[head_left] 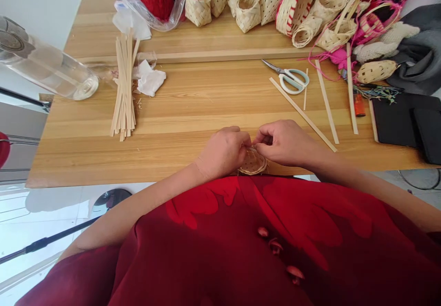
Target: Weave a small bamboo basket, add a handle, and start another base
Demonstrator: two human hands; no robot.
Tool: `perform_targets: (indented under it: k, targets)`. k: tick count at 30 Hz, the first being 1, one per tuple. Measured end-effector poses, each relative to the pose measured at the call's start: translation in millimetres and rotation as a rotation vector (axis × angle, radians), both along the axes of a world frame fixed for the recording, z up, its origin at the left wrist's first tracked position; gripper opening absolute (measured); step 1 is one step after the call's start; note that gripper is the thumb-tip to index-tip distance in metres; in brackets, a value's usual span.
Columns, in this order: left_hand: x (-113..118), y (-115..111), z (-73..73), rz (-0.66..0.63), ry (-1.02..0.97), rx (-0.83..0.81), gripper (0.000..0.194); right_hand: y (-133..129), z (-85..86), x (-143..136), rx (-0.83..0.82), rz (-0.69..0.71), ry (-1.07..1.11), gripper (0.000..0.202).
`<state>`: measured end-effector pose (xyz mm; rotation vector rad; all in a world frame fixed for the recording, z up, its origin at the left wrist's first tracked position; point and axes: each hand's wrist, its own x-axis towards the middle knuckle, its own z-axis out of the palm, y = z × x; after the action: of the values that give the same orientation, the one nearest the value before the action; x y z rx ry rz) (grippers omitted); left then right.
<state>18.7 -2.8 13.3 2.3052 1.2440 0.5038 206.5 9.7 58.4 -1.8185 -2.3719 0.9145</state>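
Observation:
A small woven basket (253, 163) of pale strips sits at the front edge of the table, close to my body. My left hand (227, 150) is closed at the left of its rim, with finger and thumb pinched there. My right hand (280, 141) pinches at the far side of the rim, its fingers curled. Both fingertips nearly meet over the rim. Whatever thin strand may lie between them is too small to make out. Part of the basket is hidden behind the left hand.
Scissors (292, 80) with pale handles lie beyond my right hand, near loose flat strips (327, 101). A bundle of strips (124, 90) lies at the left, beside a crumpled tissue (151, 80) and a glass bottle (58, 69). Finished woven baskets (248, 12) crowd the back.

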Motion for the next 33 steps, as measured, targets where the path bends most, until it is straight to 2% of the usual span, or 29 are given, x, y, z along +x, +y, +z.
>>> perform_targets:
  k: [4, 10, 20, 26, 33]
  targets:
    - [-0.9, 1.0, 1.5, -0.027, -0.039, -0.034, 0.026, 2.5, 4.0, -0.9, -0.048, 0.020, -0.047, 0.014]
    - [-2.2, 2.2, 6.8, -0.043, -0.067, -0.087, 0.030, 4.6, 5.7, -2.0, 0.006, 0.075, -0.092, 0.017]
    - [-0.8, 0.7, 2.7, -0.035, -0.025, -0.052, 0.029, 8.6, 8.6, -4.1, -0.015, 0.164, -0.141, 0.018]
    - [-2.6, -1.5, 2.6, -0.084, 0.017, -0.016, 0.032, 7.9, 8.1, -5.0, -0.006, 0.146, -0.153, 0.017]
    - [-2.6, -0.2, 9.3, -0.177, 0.170, 0.014, 0.029, 0.2, 3.7, 0.1, -0.031, -0.036, -0.030, 0.013]
